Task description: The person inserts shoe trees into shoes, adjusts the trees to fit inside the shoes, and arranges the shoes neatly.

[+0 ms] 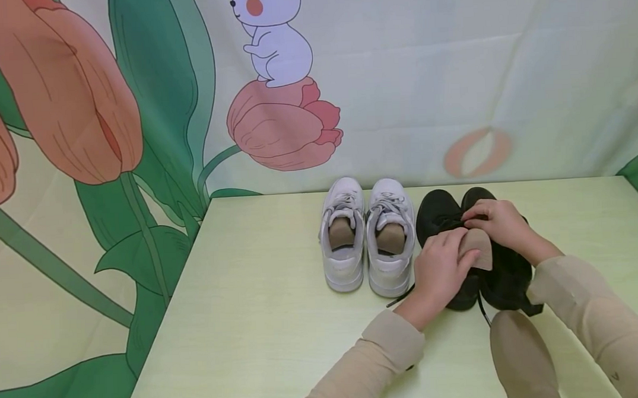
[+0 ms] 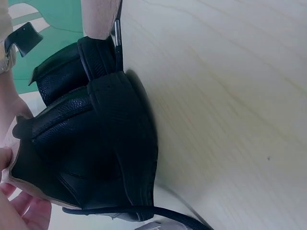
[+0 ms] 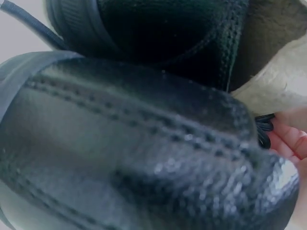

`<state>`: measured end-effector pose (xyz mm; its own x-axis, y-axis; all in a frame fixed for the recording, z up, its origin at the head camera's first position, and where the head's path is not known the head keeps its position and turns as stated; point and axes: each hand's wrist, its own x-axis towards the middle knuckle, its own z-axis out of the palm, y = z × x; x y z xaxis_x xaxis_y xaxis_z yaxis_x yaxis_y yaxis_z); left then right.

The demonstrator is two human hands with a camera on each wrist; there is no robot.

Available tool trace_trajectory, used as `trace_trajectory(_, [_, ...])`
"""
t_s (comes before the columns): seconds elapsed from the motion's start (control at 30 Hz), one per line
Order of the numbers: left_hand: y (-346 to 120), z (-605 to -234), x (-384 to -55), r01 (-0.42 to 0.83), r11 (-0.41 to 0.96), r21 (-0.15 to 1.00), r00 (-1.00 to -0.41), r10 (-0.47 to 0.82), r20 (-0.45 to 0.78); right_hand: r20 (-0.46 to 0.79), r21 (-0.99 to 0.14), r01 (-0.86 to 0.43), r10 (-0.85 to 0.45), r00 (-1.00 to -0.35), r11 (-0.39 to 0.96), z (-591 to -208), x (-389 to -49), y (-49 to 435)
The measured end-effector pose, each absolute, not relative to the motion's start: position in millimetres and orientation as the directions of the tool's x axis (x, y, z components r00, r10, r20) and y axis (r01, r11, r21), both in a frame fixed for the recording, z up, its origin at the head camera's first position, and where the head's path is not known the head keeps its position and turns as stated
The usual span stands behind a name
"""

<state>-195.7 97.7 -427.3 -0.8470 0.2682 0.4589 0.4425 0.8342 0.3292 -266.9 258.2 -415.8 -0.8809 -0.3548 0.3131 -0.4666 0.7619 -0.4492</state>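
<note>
Pinching insole (image 1: 480, 244) edge; open table (image 1: 249, 303) leftward

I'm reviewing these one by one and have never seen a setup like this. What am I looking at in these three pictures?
There is no machine here: a person works with two bare hands. The wide picture comes from a head-worn camera looking down; the two close-ups come from cameras on the left and right wrists. On the pale table stand white shoes and, to their right, black shoes. The left hand holds a beige insole at the left black shoe. The right hand has its fingers by the laces; its exact grip is unclear. Another insole lies nearer the person.
</note>
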Motion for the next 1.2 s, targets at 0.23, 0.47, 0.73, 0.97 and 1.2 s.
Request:
trace_trajectory(0.23, [96,-434,-202,0.454,0.831,0.323,-0.832,0.265,0.488,0.295,-0.5,-0.419,-0.306,-0.905,0.758,-419,-268,260])
trace_trajectory(0.47, [94,-437,-204,0.433,0.826,0.361,-0.86,0.259,0.439,0.295,-0.505,-0.408,-0.292,-0.91,0.761,-420,-269,260])
trace_trajectory(0.73, [93,-439,-203,0.436,0.824,0.361,-0.861,0.265,0.434,0.261,-0.532,-0.379,-0.279,-0.924,0.757,-418,-268,260])
trace_trajectory(0.97, [93,-441,-202,0.433,0.824,0.365,-0.86,0.256,0.441,0.271,-0.536,-0.381,-0.274,-0.923,0.753,-418,-267,259])
trace_trajectory(1.2, [92,-442,-201,0.48,0.806,0.348,-0.829,0.287,0.48,0.288,-0.517,-0.394,-0.28,-0.916,0.76,-420,-268,260])
